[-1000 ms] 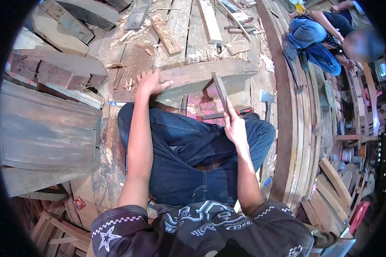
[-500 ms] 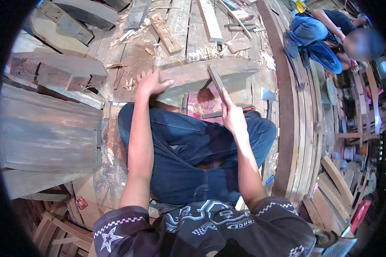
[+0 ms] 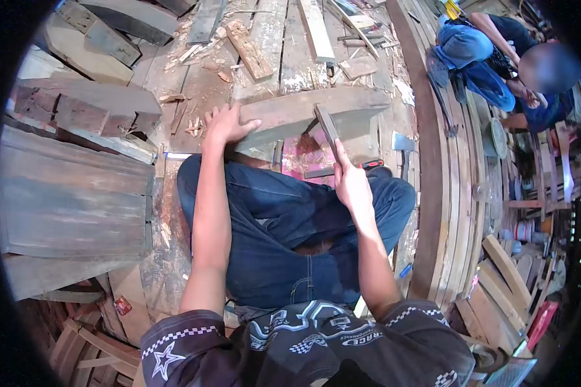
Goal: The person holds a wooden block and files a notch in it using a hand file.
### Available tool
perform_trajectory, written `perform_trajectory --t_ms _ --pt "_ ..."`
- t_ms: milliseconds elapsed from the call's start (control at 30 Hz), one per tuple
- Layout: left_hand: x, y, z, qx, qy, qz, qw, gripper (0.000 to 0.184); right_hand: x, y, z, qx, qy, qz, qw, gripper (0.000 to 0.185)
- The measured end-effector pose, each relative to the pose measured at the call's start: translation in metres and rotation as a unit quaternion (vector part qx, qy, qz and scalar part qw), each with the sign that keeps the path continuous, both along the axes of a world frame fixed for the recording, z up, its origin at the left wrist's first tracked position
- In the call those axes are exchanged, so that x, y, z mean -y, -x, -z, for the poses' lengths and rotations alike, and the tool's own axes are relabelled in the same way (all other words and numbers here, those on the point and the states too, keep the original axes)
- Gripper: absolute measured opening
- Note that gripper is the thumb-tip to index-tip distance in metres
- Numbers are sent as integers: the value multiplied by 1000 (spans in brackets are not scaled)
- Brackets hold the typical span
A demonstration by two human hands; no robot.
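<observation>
A long, curved wooden block (image 3: 323,100) lies crosswise in front of my folded legs. My left hand (image 3: 227,124) rests on its left end, fingers spread and thumb stretched along the wood. My right hand (image 3: 353,184) is closed round the handle of an adze (image 3: 327,126), index finger laid along it. The adze's head is over the block's near side, its blade pointing down and left; I cannot tell whether it touches the wood. Below the block, wood shavings lie on a pink sheet (image 3: 294,169), beside a tool with a red and black handle (image 3: 372,164).
A hatchet-like tool (image 3: 404,143) lies right of the block. Offcuts (image 3: 248,48) and chips litter the planks ahead. Large shaped timbers (image 3: 77,193) stand at my left. A long beam (image 3: 436,193) runs along my right, with a seated person (image 3: 471,58) beyond it.
My right hand and the adze have shifted only slightly. My left hand and the block are where they were. The person at the far right has moved their arms.
</observation>
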State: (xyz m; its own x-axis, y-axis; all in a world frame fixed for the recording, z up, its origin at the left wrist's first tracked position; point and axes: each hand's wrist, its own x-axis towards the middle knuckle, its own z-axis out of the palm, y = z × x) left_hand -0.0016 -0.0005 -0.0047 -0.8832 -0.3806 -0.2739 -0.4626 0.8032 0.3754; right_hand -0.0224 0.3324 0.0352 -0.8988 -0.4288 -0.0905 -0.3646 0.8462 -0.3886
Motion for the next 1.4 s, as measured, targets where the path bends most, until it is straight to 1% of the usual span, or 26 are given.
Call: perform_trajectory --t_ms 133,167,267,400,433,533,567,633,767,833,867,967,1033,1100,1200,1267,1300,1333,1400 --pt "1 2 3 -5 2 -2 1000 94 -2 -3 -1 -17 20 -8 1000 62" --pt "1 2 5 -3 4 0 1000 94 -1 -1 -5 12 5 2 1000 61" --pt "2 3 9 -2 7 3 1000 93 7 6 -9 28 -41 22 999 60" --pt "1 0 5 -14 8 5 1000 92 0 0 -9 17 -12 6 1000 60" --pt "1 1 4 -8 14 5 1000 91 -4 0 -1 -7 11 -9 1000 60" --pt "2 3 7 -6 19 4 1000 89 0 3 2 -15 26 -9 1000 61" --pt "1 2 9 -8 12 4 1000 89 3 6 1 14 -11 10 1000 61" --pt "3 2 10 -16 2 6 1000 89 7 8 -4 20 -19 15 1000 61" --pt "3 4 4 -6 11 8 1000 92 -2 3 -5 14 -8 3 1000 61" --pt "1 3 4 12 19 -1 1000 94 -3 5 -10 35 9 7 999 59" --pt "3 0 4 2 21 -4 1000 92 -2 6 -12 53 12 19 998 58" --pt "1 2 11 -27 20 1 999 88 6 17 -9 32 -17 19 999 59" --pt "-2 2 7 -22 9 2 1000 87 7 22 -7 35 -28 16 999 60" --pt "0 0 4 -20 13 0 1000 86 1 14 -10 33 -11 15 999 60" --pt "2 3 3 9 13 2 1000 94 -3 10 -9 21 3 2 1000 61" --pt "2 3 4 4 14 3 1000 90 -8 12 2 -2 21 -10 1000 61" --pt "1 3 2 0 12 2 1000 87 -2 14 -5 10 -7 2 1000 61" --pt "0 3 3 -4 10 3 1000 85 -1 16 -4 15 -10 6 1000 61" --pt "-1 3 6 -17 20 2 1000 85 2 22 -2 20 -11 10 1000 62"
